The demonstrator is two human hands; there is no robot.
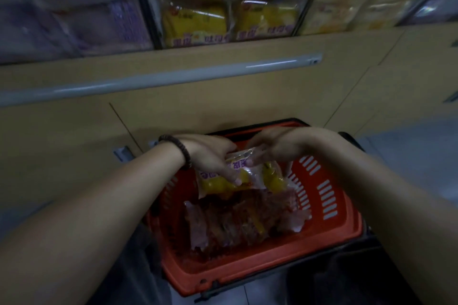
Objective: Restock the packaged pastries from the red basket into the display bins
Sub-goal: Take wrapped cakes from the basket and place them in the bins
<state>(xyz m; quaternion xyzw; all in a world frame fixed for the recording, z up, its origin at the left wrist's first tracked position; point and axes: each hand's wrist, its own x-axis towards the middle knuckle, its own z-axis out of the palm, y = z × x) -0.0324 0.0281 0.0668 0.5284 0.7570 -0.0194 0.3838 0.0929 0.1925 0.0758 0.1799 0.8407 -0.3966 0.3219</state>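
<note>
Over the far end of the red basket (pixel 334 220), both hands are on one yellow pastry pack (pixel 247 177). The left hand (pixel 210 158) has its grip clamped on the near side, and the right hand (pixel 275 147) pinches the top. More wrapped pastries (pixel 238 223) lie on the basket's bottom. Up top, the display bins (pixel 198 20) hold matching yellow packs.

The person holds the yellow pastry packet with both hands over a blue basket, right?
Not quite. The basket is red, not blue. The head view shows the left hand and the right hand both holding the yellow pastry packet over it.
</note>
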